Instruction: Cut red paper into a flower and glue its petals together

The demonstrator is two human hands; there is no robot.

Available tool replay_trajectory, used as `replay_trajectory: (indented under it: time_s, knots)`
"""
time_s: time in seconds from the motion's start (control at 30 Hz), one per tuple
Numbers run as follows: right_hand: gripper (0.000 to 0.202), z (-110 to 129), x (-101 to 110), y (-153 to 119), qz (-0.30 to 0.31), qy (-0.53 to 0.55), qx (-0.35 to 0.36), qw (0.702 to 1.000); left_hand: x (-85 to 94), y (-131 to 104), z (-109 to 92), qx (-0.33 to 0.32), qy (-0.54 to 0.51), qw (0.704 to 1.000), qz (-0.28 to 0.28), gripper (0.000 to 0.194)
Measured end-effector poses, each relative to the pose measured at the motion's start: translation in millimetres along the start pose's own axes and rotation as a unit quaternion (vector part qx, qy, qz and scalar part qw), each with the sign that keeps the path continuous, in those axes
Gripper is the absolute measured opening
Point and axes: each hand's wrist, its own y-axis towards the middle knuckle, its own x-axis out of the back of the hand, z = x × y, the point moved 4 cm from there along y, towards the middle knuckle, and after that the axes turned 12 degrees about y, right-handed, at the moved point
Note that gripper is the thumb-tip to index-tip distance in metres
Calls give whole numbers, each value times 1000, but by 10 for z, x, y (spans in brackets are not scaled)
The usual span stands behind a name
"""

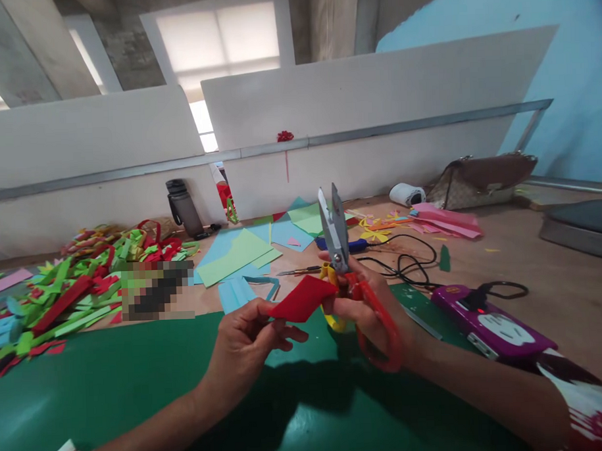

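Between my hands is a red piece of felt or paper (303,301), roughly diamond-shaped. My left hand (248,342) pinches its left corner between thumb and fingers. My right hand (370,308) is closed around red-handled scissors (337,231), whose blades point up and stand slightly apart. The thumb and fingers of that hand also meet the red piece's right corner. Just behind lie yellow-handled scissors (334,320), partly hidden by my right hand and the red piece. Beneath both hands is a green cutting mat (138,382).
Scraps (80,286) heap up at the left. Blue and green sheets (243,254) lie ahead, with a dark bottle (184,206) behind. On the right are a purple power strip (496,320), black cable (406,264), pink sheets (449,220) and a handbag (482,180).
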Motion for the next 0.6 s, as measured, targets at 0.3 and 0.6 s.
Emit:
replay_trajectory:
  time_s: [0.3, 0.6]
  knots:
    - [46, -144, 116, 77, -21, 63, -41, 997, -47, -19, 21, 31, -74, 997, 12, 26]
    - [15, -387, 169, 165, 105, 99, -96, 985, 17, 59, 23, -44, -54, 998, 2, 23]
